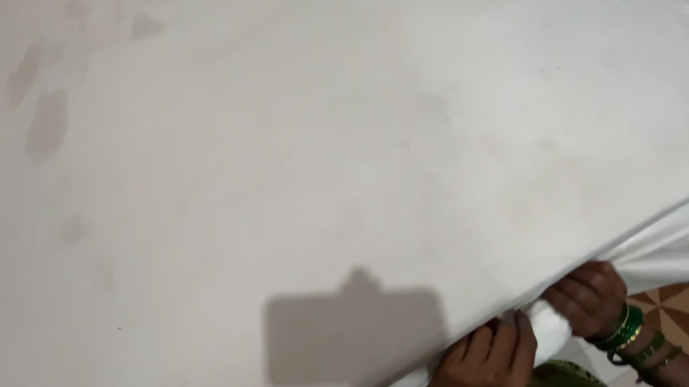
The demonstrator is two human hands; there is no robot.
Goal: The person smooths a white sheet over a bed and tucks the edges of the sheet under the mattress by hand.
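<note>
We grip the edge of the wide white cotton sheet (343, 162), our left hand (487, 361) and right hand (589, 297) both pinching bunched cloth.

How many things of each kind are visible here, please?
White sheet: 1
Hands gripping its edge: 2, left hand and right hand
Green bangle stack on the right wrist: 1
Patterned floor tiles: 1 patch
Total: 5

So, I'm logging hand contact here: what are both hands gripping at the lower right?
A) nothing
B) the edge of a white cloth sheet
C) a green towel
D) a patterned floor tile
B: the left hand and the bangled right hand both pinch the bunched edge of the white cloth sheet.
</note>
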